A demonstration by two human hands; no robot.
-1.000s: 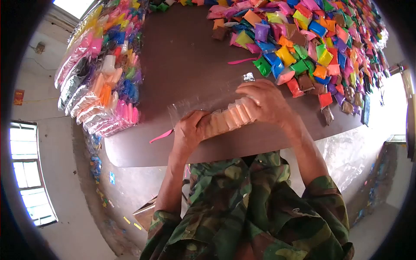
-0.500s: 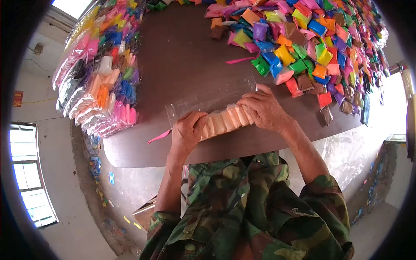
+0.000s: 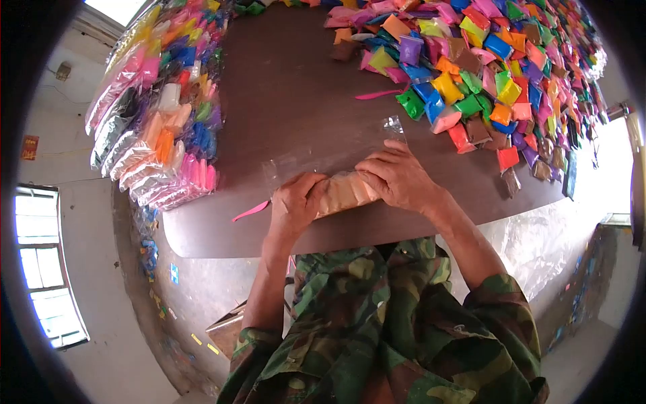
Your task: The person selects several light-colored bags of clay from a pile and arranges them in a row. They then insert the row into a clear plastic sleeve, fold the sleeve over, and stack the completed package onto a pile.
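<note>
Both hands — left hand (image 3: 294, 202), right hand (image 3: 398, 178) — have squeezed closer, fingers clamped on the now-bunched row of peach packets (image 3: 344, 190) in its clear bag (image 3: 316, 161) on the desk (image 3: 282, 94).

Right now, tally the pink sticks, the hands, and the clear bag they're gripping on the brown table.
pink sticks: 2
left hand: 1
right hand: 1
clear bag of peach packets: 1
Total: 5

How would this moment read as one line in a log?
left hand: grips row end | right hand: grips other end | peach packet row: in clear bag | loose packets: beyond
</note>
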